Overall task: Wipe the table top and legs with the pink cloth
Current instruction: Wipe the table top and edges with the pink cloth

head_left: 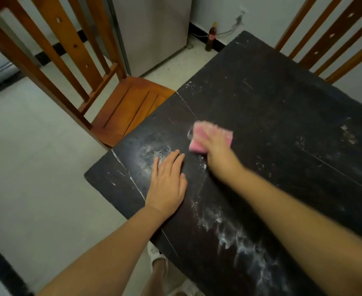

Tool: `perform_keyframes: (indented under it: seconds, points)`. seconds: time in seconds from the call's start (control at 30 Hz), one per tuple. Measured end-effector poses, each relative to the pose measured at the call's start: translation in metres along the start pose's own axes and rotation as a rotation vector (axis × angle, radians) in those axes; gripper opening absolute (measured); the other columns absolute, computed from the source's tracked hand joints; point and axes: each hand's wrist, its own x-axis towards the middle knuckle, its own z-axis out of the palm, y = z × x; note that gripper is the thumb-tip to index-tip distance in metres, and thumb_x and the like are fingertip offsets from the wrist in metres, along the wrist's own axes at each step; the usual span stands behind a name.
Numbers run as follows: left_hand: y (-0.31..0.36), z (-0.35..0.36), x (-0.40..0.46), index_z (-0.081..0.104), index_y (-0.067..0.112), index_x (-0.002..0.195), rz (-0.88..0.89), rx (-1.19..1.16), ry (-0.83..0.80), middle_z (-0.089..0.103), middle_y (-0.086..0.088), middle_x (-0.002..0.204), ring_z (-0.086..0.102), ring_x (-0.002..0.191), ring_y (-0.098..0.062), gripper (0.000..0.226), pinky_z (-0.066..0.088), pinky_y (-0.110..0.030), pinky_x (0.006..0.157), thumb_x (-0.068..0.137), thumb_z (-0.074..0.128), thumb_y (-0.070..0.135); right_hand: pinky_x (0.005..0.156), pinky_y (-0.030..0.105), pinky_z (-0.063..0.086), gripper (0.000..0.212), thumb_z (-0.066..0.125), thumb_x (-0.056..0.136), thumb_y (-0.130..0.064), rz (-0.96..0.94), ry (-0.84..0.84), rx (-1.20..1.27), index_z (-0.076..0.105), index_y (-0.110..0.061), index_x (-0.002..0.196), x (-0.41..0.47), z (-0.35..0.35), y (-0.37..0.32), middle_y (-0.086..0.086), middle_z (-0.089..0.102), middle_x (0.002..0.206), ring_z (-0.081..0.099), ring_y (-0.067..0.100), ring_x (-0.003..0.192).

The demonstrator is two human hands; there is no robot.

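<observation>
Head view
Table (272,107): dark, scuffed top, seen from above; the landmark for every place below.
White residue (240,238): smeared streaks on the table top near its close edge, with a fainter patch by the left hand.
Pink cloth (210,136): flat on the table top, about mid-way along its left half, blurred.
Right hand (217,151): pressed on top of the pink cloth, fingers spread over it and holding it down; blurred.
Left hand (167,184): flat on the table top near its left edge, palm down, fingers straight and close together, holding nothing; just beside the pink cloth, not touching it.
Chair (128,107): orange wood, seat tucked against the table's left edge.
2nd chair (329,39): slatted back rising behind the table's far side.
Bottle (211,38): upright on the floor beyond the table's far corner.
Shoe (154,252): white, on the floor below the table's near corner.
</observation>
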Motion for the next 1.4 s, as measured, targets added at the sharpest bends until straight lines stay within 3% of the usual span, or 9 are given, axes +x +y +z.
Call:
perform_keyframes:
  seconds: [0.2,0.3,0.5,0.73,0.87,0.97,1.13,1.3,1.4]
  points:
    - [-0.056,-0.037,0.017,0.047,0.01,0.129,-0.142,0.048,0.069,0.046,-0.008,0.137,0.038,0.129,-0.022,0.055,0.012,-0.051,0.112,0.086,0.022,0.032,0.118,0.028,0.002,0.066,0.034,0.081,0.007,-0.156,-0.298,0.278,0.029,-0.025,0.138,-0.129,-0.007,-0.058,-0.008,0.022,0.149,0.009,0.017,0.143]
    - [-0.073,-0.041,0.026,0.052,0.009,0.125,-0.126,0.16,0.026,0.049,-0.011,0.134,0.041,0.126,-0.025,0.051,0.02,-0.058,0.108,0.088,0.024,0.031,0.114,0.026,0.024,0.055,0.031,0.078,0.003,-0.048,-0.073,0.345,0.053,-0.007,0.128,-0.048,-0.042,-0.049,0.006,0.05,0.136,0.041,0.017,0.13]
    - [-0.077,-0.034,0.029,0.054,0.009,0.12,-0.111,0.238,0.046,0.051,-0.012,0.131,0.044,0.124,-0.025,0.044,0.028,-0.058,0.104,0.088,0.031,0.029,0.115,0.036,0.018,0.052,0.038,0.086,0.009,0.274,0.132,0.022,0.047,-0.009,0.134,0.127,-0.071,0.013,0.015,0.039,0.145,0.033,0.032,0.135]
    - [-0.08,-0.035,0.029,0.048,0.009,0.128,-0.137,0.254,-0.041,0.048,-0.011,0.136,0.043,0.127,-0.024,0.048,0.029,-0.056,0.105,0.09,0.029,0.031,0.115,0.044,-0.007,0.058,0.035,0.092,-0.004,-0.197,-0.239,0.075,0.022,-0.022,0.146,-0.024,0.024,-0.067,0.004,0.011,0.155,0.0,0.031,0.144]
    - [-0.08,-0.034,0.031,0.047,0.009,0.13,-0.133,0.275,-0.035,0.048,-0.011,0.136,0.036,0.129,-0.021,0.049,0.025,-0.054,0.107,0.091,0.028,0.032,0.106,0.032,0.038,0.035,0.04,0.091,-0.01,-0.124,-0.143,0.381,0.062,-0.004,0.119,0.023,-0.037,-0.068,0.008,0.062,0.12,0.055,0.014,0.115]
    - [-0.081,-0.032,0.03,0.046,0.009,0.13,-0.114,0.303,-0.009,0.049,-0.011,0.136,0.033,0.128,-0.02,0.049,0.018,-0.051,0.107,0.091,0.027,0.032,0.109,0.011,0.023,0.05,0.033,0.082,0.01,0.082,0.134,0.092,0.053,0.001,0.127,0.13,-0.078,-0.017,0.016,0.05,0.132,0.041,0.014,0.127]
    - [-0.083,-0.03,0.031,0.044,0.011,0.131,-0.127,0.303,-0.002,0.048,-0.009,0.136,0.04,0.128,-0.021,0.049,0.021,-0.052,0.108,0.091,0.026,0.032,0.107,0.05,0.03,0.042,0.042,0.083,0.002,0.271,0.035,-0.137,0.056,-0.015,0.118,0.2,-0.053,-0.004,0.018,0.045,0.133,0.04,0.035,0.126]
    - [-0.082,-0.036,0.031,0.039,0.008,0.135,-0.191,0.101,0.077,0.045,-0.012,0.139,0.038,0.129,-0.022,0.051,0.019,-0.048,0.11,0.09,0.028,0.029,0.116,0.039,-0.005,0.076,0.038,0.088,0.013,-0.175,-0.162,0.002,0.013,-0.027,0.147,0.068,0.012,-0.085,-0.003,-0.003,0.156,-0.008,0.022,0.144]
    - [-0.081,-0.05,0.028,0.037,0.008,0.137,-0.428,-0.133,0.21,0.045,-0.01,0.138,0.037,0.13,-0.021,0.051,0.02,-0.045,0.113,0.091,0.028,0.027,0.111,0.016,-0.011,0.066,0.036,0.089,0.012,-0.299,-0.369,0.104,0.027,-0.026,0.143,0.023,-0.003,-0.097,-0.012,0.004,0.149,-0.004,0.008,0.141]
